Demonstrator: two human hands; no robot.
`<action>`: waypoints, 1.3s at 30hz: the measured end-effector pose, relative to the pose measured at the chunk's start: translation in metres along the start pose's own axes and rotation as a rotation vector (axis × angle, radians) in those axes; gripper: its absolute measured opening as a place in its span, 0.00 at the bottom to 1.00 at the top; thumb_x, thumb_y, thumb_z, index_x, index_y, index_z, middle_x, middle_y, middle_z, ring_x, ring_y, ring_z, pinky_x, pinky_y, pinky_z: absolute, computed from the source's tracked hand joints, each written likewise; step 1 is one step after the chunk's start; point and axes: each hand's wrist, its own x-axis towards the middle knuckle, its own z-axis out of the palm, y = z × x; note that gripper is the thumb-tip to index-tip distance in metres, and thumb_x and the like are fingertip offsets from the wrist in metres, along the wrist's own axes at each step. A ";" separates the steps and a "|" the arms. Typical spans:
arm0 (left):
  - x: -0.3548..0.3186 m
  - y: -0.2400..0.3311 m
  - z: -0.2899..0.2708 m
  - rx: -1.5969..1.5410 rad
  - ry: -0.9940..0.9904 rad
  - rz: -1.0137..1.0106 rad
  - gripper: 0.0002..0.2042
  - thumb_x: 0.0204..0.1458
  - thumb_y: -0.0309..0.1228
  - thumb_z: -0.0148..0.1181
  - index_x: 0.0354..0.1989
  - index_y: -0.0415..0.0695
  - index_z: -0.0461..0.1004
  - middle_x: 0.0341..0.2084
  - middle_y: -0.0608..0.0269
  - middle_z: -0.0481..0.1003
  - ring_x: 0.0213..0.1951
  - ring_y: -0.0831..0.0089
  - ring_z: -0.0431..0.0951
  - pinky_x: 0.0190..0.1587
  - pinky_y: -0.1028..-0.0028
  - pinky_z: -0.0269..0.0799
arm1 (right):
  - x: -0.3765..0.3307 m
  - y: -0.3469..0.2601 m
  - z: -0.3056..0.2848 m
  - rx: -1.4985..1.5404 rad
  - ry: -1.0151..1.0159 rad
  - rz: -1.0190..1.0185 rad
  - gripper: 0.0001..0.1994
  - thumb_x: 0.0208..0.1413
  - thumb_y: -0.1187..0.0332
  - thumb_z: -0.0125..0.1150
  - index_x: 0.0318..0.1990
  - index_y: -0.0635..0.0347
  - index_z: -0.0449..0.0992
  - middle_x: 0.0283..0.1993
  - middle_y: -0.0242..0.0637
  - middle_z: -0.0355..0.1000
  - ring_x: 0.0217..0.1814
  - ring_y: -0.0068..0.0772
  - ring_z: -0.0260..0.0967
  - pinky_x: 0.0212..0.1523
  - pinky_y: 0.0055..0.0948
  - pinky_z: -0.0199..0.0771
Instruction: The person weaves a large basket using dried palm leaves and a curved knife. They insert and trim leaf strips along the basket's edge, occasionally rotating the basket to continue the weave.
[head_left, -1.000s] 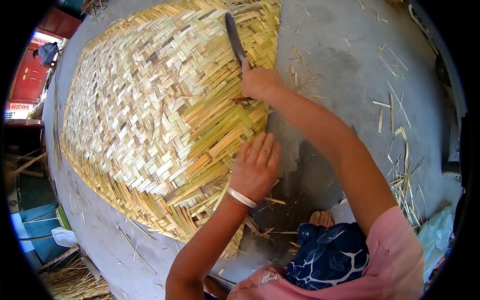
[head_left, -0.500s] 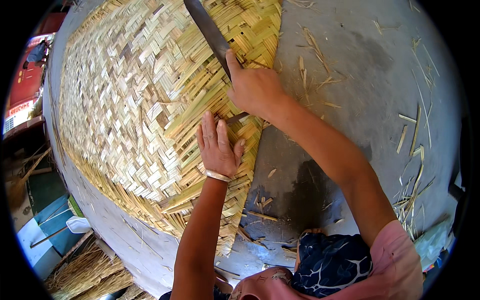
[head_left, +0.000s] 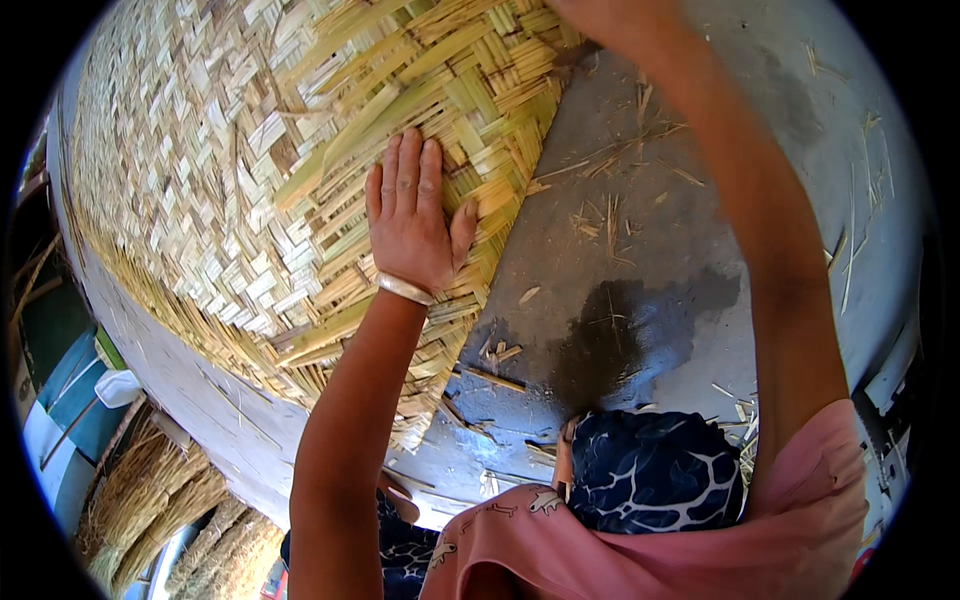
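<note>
Left hand (head_left: pixel 412 215) flat, fingers spread, pressing woven mat (head_left: pixel 250 150) on concrete floor (head_left: pixel 640 270) — right hand (head_left: pixel 600 20) mostly cropped, grip unclear. Keep palm near edge — strips stay tight.

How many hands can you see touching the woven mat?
1. The left hand lies flat, palm down, on the woven mat near its edge. The right hand is almost out of view at the top, so its touch cannot be told.

right hand (head_left: pixel 600 15) apparently raised beyond frame
</note>
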 end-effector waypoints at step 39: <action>0.012 0.001 -0.010 0.271 -0.255 -0.005 0.31 0.60 0.51 0.42 0.67 0.45 0.55 0.68 0.55 0.53 0.69 0.61 0.50 0.69 0.60 0.44 | 0.023 -0.012 0.021 -0.200 -0.382 0.067 0.37 0.54 0.67 0.47 0.71 0.56 0.43 0.34 0.49 0.77 0.35 0.48 0.76 0.38 0.46 0.73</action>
